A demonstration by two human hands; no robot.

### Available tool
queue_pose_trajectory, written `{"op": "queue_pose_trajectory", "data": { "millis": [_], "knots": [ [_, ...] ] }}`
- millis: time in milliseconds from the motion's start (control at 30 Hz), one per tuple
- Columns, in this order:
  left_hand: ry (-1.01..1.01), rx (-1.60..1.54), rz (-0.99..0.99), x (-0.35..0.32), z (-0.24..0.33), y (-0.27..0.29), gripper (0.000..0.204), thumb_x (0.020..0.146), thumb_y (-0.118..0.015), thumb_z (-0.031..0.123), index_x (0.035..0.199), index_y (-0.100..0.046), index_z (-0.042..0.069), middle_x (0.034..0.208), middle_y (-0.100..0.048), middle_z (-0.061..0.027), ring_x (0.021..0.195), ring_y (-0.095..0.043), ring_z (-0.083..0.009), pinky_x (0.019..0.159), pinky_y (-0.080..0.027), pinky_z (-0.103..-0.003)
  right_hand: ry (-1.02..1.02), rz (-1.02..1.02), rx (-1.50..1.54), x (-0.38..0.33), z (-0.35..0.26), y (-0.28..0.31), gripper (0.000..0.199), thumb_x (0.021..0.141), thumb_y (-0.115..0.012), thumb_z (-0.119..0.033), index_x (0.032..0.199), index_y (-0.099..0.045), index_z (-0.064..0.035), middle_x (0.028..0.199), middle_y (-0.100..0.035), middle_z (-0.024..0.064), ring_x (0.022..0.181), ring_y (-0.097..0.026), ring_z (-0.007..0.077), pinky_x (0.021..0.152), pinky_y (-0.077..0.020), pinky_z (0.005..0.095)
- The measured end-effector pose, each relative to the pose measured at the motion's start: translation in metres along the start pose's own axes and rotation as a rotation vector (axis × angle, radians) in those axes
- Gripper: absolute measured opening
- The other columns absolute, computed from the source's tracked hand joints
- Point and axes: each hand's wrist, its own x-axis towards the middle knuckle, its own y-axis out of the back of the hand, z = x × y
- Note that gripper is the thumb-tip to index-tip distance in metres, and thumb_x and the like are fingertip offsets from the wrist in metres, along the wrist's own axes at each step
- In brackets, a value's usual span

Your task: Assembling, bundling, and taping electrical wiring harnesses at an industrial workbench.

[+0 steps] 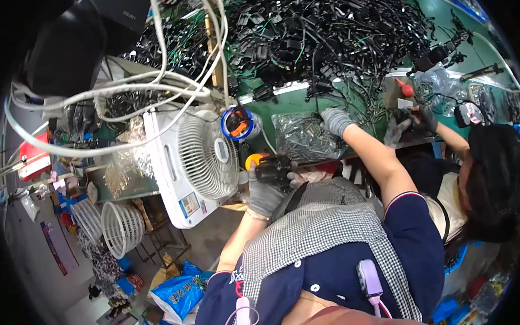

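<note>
My left hand (264, 192), in a grey glove, is closed around a black part (274, 170) held at the table's front edge, close to my apron. A round yellow piece (254, 161) shows beside its thumb; I cannot tell whether it belongs to the black part. My right hand (335, 121), also gloved, reaches forward to the right edge of a clear plastic bag (306, 138) of small metal pieces. Its fingers point down and away, so what they touch is hidden.
Black cables and connectors (310, 38) are heaped along the back. A white fan (206, 155) stands at left under looping white cables (159, 84). A blue-rimmed tub (238, 124) sits beside it. At right, a co-worker's gloved hands (407, 123) handle a dark part near a red bottle (406, 88).
</note>
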Motion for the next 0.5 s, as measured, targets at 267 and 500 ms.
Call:
{"op": "queue_pose_trajectory", "data": {
  "millis": [267, 500],
  "knots": [
    [0.037, 0.053, -0.091, 0.011, 0.004, 0.002, 0.072, 0.075, -0.05, 0.063, 0.123, -0.046, 0.009, 0.114, -0.049, -0.0251, 0.083, -0.054, -0.0316, 0.076, -0.046, -0.044, -0.273, 0.004, -0.007, -0.003, -0.021, -0.014, 0.026, 0.083, -0.039, -0.01, 0.093, -0.063, -0.0079, 0.092, -0.063, 0.0162, 0.088, -0.061, 0.0322, 0.074, -0.049, 0.0428],
    [0.005, 0.102, -0.117, 0.007, 0.0, -0.009, 0.069, 0.076, -0.052, 0.059, 0.124, -0.044, 0.009, 0.109, -0.05, -0.0207, 0.083, -0.051, -0.0275, 0.074, -0.046, -0.04, -0.281, -0.016, 0.044, -0.012, -0.011, -0.001, 0.022, 0.07, -0.057, -0.019, 0.087, -0.063, -0.0054, 0.09, -0.062, 0.0183, 0.085, -0.06, 0.0342, 0.075, -0.049, 0.0421]
  ]
}}
